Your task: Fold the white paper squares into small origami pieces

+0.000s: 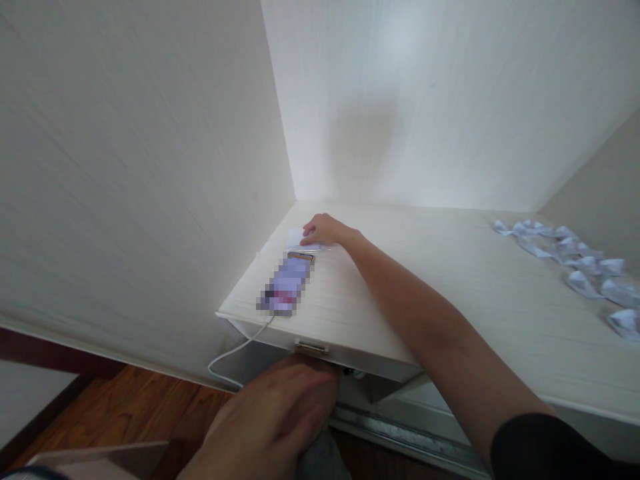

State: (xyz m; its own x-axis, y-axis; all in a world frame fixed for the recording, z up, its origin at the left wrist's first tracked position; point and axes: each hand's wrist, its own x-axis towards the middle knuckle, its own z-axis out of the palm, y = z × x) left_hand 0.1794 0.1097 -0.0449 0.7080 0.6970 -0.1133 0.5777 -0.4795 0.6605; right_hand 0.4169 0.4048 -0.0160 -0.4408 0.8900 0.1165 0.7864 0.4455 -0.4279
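My right hand reaches far across the pale wooden desk into its back left corner. Its bent fingers press down on a white sheet of paper that lies in a clear plastic sleeve. Just in front of that sheet a phone lies flat on the desk with its screen lit. My left hand is low, under the front edge of the desk, right below the metal drawer handle. It is blurred and its fingertips are hidden.
A white cable runs from the phone over the desk edge and hangs down. Several folded white paper pieces lie at the desk's right side. Pale walls close the desk on three sides. Below is dark wooden floor.
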